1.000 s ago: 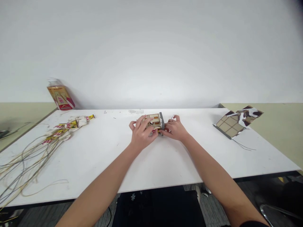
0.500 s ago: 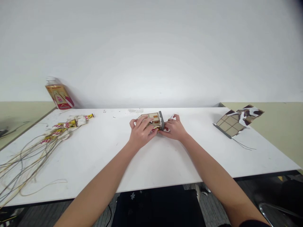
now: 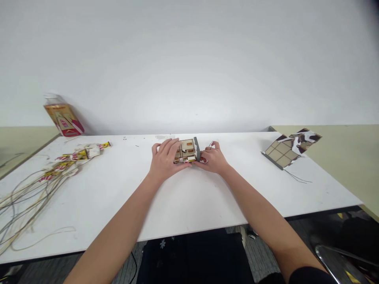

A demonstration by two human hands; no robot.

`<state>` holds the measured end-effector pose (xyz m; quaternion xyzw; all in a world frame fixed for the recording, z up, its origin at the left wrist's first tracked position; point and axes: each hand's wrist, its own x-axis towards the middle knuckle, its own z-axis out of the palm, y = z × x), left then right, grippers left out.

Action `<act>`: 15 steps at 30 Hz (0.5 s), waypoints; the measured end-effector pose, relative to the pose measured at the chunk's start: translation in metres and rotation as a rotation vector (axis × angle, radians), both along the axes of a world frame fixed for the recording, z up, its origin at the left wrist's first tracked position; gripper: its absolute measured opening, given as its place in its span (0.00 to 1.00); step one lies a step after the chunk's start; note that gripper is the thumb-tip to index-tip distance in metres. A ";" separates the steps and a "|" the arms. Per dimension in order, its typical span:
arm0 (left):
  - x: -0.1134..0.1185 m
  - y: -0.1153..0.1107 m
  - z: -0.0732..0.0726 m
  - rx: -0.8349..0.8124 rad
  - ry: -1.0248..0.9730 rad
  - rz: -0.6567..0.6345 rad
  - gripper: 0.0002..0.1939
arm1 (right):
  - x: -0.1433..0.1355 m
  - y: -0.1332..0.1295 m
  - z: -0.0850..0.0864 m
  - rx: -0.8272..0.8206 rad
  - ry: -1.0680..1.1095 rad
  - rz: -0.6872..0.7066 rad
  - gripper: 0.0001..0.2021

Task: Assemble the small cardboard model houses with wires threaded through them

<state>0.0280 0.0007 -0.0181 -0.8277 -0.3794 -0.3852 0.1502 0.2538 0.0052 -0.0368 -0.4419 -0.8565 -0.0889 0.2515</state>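
Note:
A small model house (image 3: 189, 146) with cream walls, brown lines and tiny red-and-yellow windows lies on its side on the white table. Its grey base plate (image 3: 196, 149) faces right. My left hand (image 3: 166, 159) is closed around the roof end, thumb along the near side, and covers that end. Against the base plate, my right hand (image 3: 215, 159) is curled, with its thumb at the lower edge. A thin dark wire (image 3: 211, 144) loops out at its fingers. Something reddish shows under these fingers, too hidden to name.
On the right lies a second model house (image 3: 280, 153) with trailing dark wires (image 3: 297, 177). Small yellow-and-red pieces (image 3: 78, 155) with long tangled wires (image 3: 38, 197) spread over the left. A bottle with an orange-red label (image 3: 63, 118) leans at the wall. The table (image 3: 189, 201) ends before me.
My left hand has slid left along the house, uncovering more of its windowed wall. My right hand stays at the base plate. The whole view has shifted slightly.

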 end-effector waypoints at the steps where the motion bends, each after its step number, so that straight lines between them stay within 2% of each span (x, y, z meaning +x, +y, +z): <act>1: 0.000 0.000 -0.001 -0.015 -0.001 0.010 0.36 | 0.000 0.000 0.000 -0.001 0.000 0.002 0.21; 6: 0.002 0.001 -0.005 -0.044 -0.003 0.039 0.36 | 0.000 -0.002 0.001 -0.022 0.020 0.023 0.23; 15: 0.003 0.000 -0.004 -0.074 -0.001 0.037 0.34 | 0.000 0.000 -0.001 -0.063 0.041 0.030 0.26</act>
